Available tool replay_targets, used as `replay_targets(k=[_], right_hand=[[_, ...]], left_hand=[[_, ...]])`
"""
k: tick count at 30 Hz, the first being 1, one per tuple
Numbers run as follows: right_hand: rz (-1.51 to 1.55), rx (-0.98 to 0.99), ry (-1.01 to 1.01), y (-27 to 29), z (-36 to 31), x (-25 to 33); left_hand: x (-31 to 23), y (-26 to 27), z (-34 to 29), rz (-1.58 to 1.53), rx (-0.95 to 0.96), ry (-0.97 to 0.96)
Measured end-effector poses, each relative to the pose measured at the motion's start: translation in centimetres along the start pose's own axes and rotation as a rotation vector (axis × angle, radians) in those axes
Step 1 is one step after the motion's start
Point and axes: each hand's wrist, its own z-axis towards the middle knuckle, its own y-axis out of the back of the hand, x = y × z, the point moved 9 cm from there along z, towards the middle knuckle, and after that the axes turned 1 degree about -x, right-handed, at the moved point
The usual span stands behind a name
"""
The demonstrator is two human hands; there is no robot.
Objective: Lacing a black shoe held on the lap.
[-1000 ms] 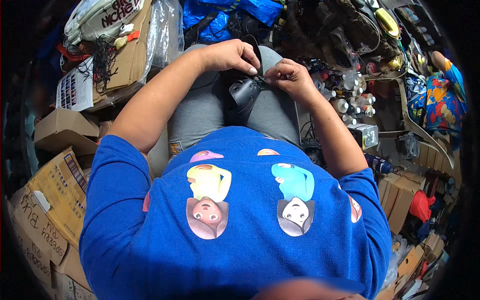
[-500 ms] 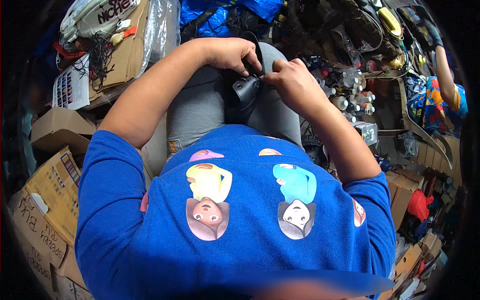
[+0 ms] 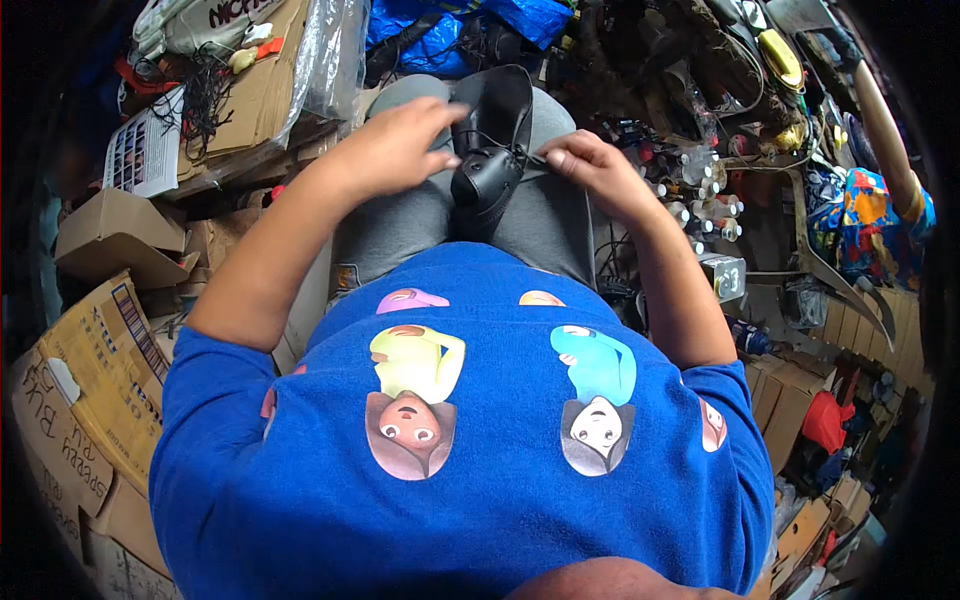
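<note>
A black leather piece like a shoe upper [image 3: 487, 180] is wedged between my grey-trousered thighs, its smooth rounded end toward me. A wide black flap [image 3: 510, 95] rises from its far end. Thin dark cord [image 3: 524, 156] crosses its middle and runs right. My right hand [image 3: 590, 165] is closed, thumb against fingers, pinching the cord just off the leather's right side. To the left of the leather, my left hand [image 3: 408, 145] has its thumb and fingers spread, slightly blurred, with nothing visible between them. Stitch details on the leather are too small to tell.
Small capped bottles [image 3: 700, 205] crowd the right, near a curved blade-like strip [image 3: 850, 285]. Cardboard boxes [image 3: 115, 240] and flattened card are stacked at left. Blue plastic sheeting [image 3: 520, 20] lies beyond my knees. Another person's arm [image 3: 885, 130] shows at far right.
My left hand has let go of the leather and moved left, its fingers opening. My right hand has drawn slightly right with the cord. More of the black flap is uncovered.
</note>
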Motion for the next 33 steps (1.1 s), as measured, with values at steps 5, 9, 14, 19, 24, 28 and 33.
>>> replay_targets(k=[5,9,14,19,24,28,33], right_hand=[[0.084,0.013,-0.015,0.7,-0.5,-0.9],[0.02,0.019,-0.022,0.5,-0.5,0.0],[-0.297,-0.06,0.118,0.1,0.3,2.1],[-0.193,-0.619,0.104,7.3,0.3,-2.9],[1.489,-0.57,-0.033,4.5,0.8,-7.1],[1.855,-0.067,-0.022,1.3,0.4,-6.7],[1.36,-0.281,-0.063,2.1,-1.5,-6.6]], left_hand=[[1.6,0.6,-2.9,-0.046,0.274,0.144],[4.8,1.6,-3.9,-0.272,0.212,0.457],[0.8,1.5,-2.1,0.16,-0.077,-0.004],[3.2,1.6,-3.0,-0.065,0.155,0.157],[11.0,4.7,-6.2,-0.419,0.214,0.656],[5.3,2.8,-2.0,-1.701,-0.496,0.556],[9.2,0.4,-1.8,-1.925,-0.396,0.404]])
